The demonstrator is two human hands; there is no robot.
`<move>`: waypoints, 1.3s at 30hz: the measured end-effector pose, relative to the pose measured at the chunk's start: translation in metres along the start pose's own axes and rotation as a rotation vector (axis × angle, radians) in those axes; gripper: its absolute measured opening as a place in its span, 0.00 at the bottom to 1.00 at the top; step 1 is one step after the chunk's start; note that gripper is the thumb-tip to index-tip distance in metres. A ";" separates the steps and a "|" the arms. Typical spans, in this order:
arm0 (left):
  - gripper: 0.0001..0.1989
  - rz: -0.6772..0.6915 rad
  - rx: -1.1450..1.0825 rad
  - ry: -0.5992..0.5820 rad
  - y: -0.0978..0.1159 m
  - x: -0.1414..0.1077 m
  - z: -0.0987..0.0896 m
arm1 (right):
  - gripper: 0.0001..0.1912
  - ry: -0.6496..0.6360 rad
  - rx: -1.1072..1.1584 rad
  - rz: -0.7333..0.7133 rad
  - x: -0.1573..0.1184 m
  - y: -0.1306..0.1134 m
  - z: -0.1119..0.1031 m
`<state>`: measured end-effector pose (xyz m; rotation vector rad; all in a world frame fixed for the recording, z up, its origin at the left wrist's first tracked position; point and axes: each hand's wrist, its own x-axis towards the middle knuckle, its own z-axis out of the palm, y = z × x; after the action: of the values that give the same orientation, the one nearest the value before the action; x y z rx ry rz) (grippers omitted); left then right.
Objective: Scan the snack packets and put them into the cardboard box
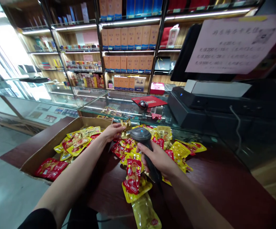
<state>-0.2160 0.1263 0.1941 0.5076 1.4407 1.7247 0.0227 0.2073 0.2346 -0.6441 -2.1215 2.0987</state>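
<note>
Wrapped round the handle of a dark handheld barcode scanner (141,135), my right hand (155,156) is closed, and a small blue light glows on the scanner's top. My left hand (114,132) pinches a gold foil snack packet (125,127) in front of the scanner's head. Under both hands lies a loose pile of red and yellow snack packets (133,175) on the dark wooden table (104,190). To the left, a cardboard box (40,148) holds more yellow and red packets (79,140).
Behind the table runs a glass display counter (92,103) with a red mat (157,101) and a computer mouse (143,104) on top. At right stands a dark checkout terminal (195,105) bearing a paper sign (228,47). Shelves of boxed goods (130,36) line the wall.
</note>
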 end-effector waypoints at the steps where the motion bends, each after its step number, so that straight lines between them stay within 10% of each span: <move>1: 0.17 0.026 -0.006 -0.003 0.005 -0.003 -0.003 | 0.18 0.001 0.003 -0.015 -0.002 -0.001 0.000; 15: 0.27 0.194 0.234 0.387 0.066 -0.098 -0.136 | 0.21 -0.024 -0.016 -0.129 -0.011 -0.003 0.002; 20: 0.30 0.255 0.275 0.431 0.072 -0.121 -0.157 | 0.21 -0.026 -0.018 -0.128 -0.010 -0.002 0.004; 24: 0.28 0.225 0.301 0.348 0.072 -0.116 -0.133 | 0.18 -0.024 -0.021 -0.129 -0.009 -0.001 0.004; 39: 0.22 0.056 0.194 -0.092 -0.003 0.007 0.049 | 0.19 0.028 0.085 -0.148 -0.009 -0.014 -0.024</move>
<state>-0.1827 0.1624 0.2029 0.7286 1.5481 1.5913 0.0362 0.2271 0.2517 -0.4883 -1.9868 2.0748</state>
